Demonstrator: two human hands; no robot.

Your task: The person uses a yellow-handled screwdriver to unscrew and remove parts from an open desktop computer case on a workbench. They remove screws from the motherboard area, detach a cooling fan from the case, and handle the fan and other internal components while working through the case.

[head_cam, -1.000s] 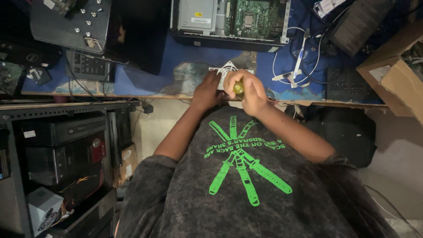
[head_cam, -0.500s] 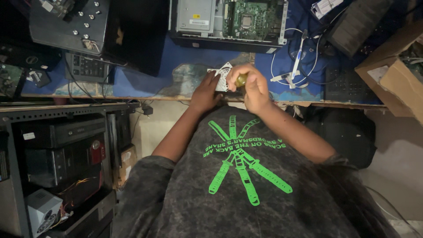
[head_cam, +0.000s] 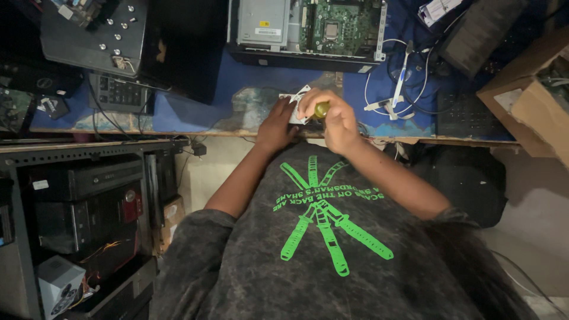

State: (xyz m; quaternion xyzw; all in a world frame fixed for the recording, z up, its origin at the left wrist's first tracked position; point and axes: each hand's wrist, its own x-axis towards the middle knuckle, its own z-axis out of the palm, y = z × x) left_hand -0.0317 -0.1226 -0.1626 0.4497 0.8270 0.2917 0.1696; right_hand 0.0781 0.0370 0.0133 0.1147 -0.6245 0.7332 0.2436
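Worktop (head_cam: pixel 195 109): blue-covered, with worn patches at its near edge, where both of your hands work.
Open computer case (head_cam: pixel 305 29): far centre, lid off, green board exposed; well apart from your hands and not in their way.
Dark case panel (head_cam: pixel 95 32): far left, studded with screws; a keypad (head_cam: pixel 118 92) lies just near of it.
Cardboard box (head_cam: pixel 533 101): far right, open, clear of the work.
Cables (head_cam: pixel 397 89): white loops just right of your right hand, the closest clutter to it.
Change, right hand (head_cam: pixel 338 121): it has shifted a little left over the last second and now sits more squarely above the part. The wrap on the handle is unchanged, so you are likely mid-turn on one fastener.
Change, left hand (head_cam: pixel 278 124): hardly moved; it stays pressed flat against the part's left side, bracing it, fingers not wrapped round anything.
Screwdriver (head_cam: pixel 322 109): yellow-green handle enclosed in your right fist; the shaft is hidden by the fist.
Small white part (head_cam: pixel 294 98): on the worktop between your hands, at the near edge, mostly covered; its kind cannot be told.
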